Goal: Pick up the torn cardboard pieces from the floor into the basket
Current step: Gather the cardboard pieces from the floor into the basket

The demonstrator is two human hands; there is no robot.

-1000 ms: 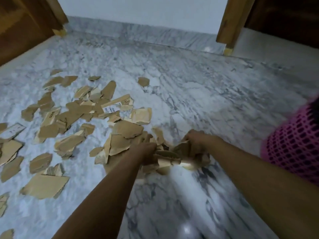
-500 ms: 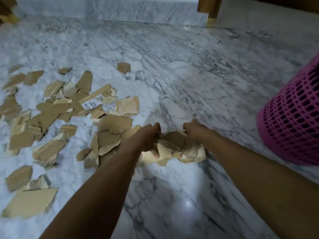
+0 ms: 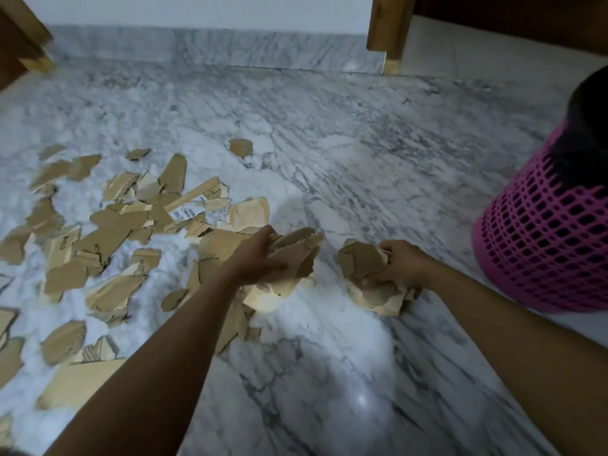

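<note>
Several torn brown cardboard pieces (image 3: 112,225) lie scattered over the left half of the marble floor. My left hand (image 3: 260,255) grips a bunch of cardboard pieces (image 3: 296,258) in the middle of the view. Further right, my right hand (image 3: 399,263) grips a second bunch of cardboard pieces (image 3: 365,274). A gap of floor shows between the two bunches. The pink lattice basket (image 3: 552,238) stands at the right edge, a short way right of my right hand. Its inside looks dark and its contents are hidden.
Grey-veined marble floor (image 3: 329,143) stretches to a marble skirting at the back. A wooden post (image 3: 388,31) rises at the back right and wooden furniture (image 3: 19,37) at the back left. One stray cardboard piece (image 3: 241,147) lies apart, further back.
The single bunch held between both hands has split into two, one in each hand, and my right hand has moved right towards the basket. More of the basket has come into view.
</note>
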